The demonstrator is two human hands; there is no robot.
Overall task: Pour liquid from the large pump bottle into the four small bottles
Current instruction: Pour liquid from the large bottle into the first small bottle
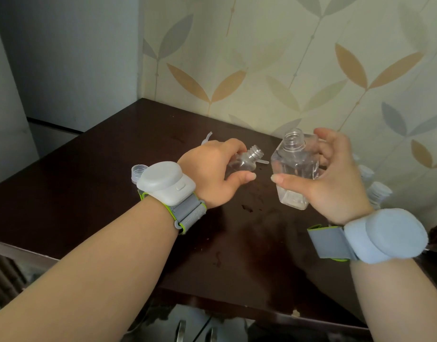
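- Head view: our left hand (pixel 213 169) holds a small bottle (pixel 244 162), uncapped, tilted with its neck toward the large bottle (pixel 294 169).
- Our right hand (pixel 328 176) has its grip round that large bottle, pump off and mouth open, above the dark bench (pixel 94 169).
- A loose cap (pixel 138 172) sits on the bench behind our left wrist.
- More small bottles (pixel 378 193) stand behind our right hand.

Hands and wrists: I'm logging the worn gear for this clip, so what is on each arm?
Both forearms are bare, with no sleeves and no gloves. The left hand has a wrist device with a round pale grey puck, a small side button and a grey strap edged in lime green. The right hand has a similar unit, round and light blue with a fuzzy look, on a grey strap with green trim.
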